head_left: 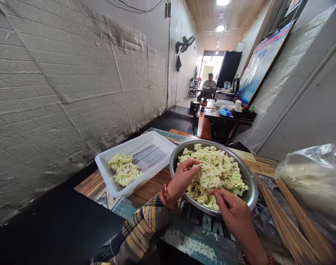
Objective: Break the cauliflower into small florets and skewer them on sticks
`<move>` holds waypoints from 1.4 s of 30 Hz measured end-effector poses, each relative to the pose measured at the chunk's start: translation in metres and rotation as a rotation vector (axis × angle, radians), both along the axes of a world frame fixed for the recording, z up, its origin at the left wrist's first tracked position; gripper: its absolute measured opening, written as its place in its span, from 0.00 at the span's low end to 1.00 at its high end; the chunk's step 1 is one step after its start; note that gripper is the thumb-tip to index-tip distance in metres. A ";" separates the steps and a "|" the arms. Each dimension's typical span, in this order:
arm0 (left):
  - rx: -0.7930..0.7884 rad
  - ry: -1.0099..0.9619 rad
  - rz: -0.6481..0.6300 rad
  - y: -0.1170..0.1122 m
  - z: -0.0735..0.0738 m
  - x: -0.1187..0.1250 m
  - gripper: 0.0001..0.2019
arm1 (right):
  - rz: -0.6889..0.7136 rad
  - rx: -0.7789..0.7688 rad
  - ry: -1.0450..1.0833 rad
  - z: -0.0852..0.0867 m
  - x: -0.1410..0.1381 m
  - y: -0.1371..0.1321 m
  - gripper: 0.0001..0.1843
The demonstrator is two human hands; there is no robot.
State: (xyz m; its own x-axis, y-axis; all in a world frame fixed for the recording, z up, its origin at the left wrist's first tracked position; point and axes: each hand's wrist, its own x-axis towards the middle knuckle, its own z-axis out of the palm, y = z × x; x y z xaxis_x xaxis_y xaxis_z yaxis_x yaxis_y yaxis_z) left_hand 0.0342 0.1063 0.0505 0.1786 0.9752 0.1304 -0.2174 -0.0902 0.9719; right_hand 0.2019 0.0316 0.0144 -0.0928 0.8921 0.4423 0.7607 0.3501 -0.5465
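Over a round steel bowl heaped with pale green-white cauliflower florets, both my hands are working. My left hand has its thumb and fingers pinched at the left edge of a cauliflower piece. From the lower right, my right hand pinches the near edge of that same piece. Whether a stick runs through it is hidden. Left of the bowl, a white plastic tray holds clusters of cauliflower at its left end, with a few thin skewers reaching right from them.
Bundles of bamboo skewers lie right of the bowl, beside a clear plastic bag with pale contents. Everything stands on a wooden-patterned table. A brick-patterned wall runs along the left. Farther back, a person sits behind another table.
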 end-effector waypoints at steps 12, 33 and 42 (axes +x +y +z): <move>-0.006 -0.011 -0.102 0.004 -0.008 -0.001 0.09 | -0.042 0.049 -0.046 -0.005 -0.002 0.001 0.20; -0.058 0.000 -0.152 0.008 -0.003 0.000 0.07 | -0.081 0.107 -0.084 -0.009 -0.006 0.005 0.18; -0.148 -0.215 -0.140 -0.011 0.002 0.006 0.20 | -0.132 0.062 0.244 0.008 -0.008 0.004 0.20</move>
